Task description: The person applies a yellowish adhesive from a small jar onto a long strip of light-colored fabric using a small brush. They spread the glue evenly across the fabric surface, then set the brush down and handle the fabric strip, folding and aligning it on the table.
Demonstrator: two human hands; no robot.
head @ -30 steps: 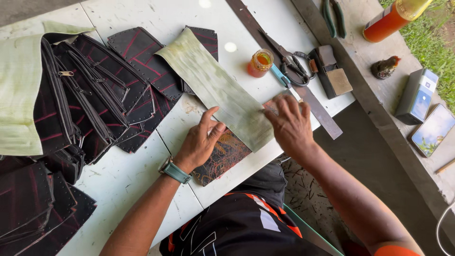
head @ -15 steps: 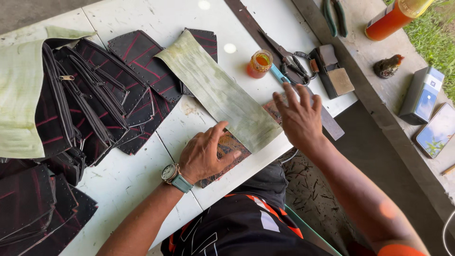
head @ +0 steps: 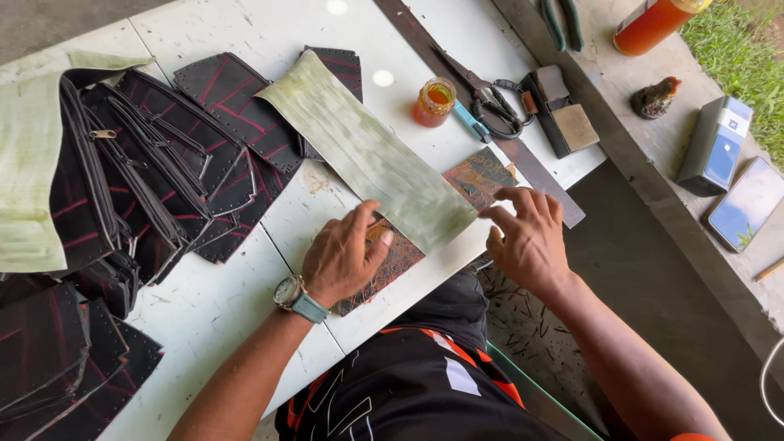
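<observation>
left hand (head: 343, 257): open, flat on the dark patterned board (head: 392, 263), holding nothing | right hand (head: 529, 237): open, fingers spread, fingertips by the green strip (head: 367, 151) | strip: lies over the board, near edge of the white table (head: 212, 302) | black pieces (head: 163, 163): far left

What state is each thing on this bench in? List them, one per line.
green strip: flat, near end on the mat
patterned mat: partly covered
left hand: pressing the mat
right hand: at the strip's end
glue jar: open, upright
scissors: closed, lying flat
black pieces: stacked
</observation>
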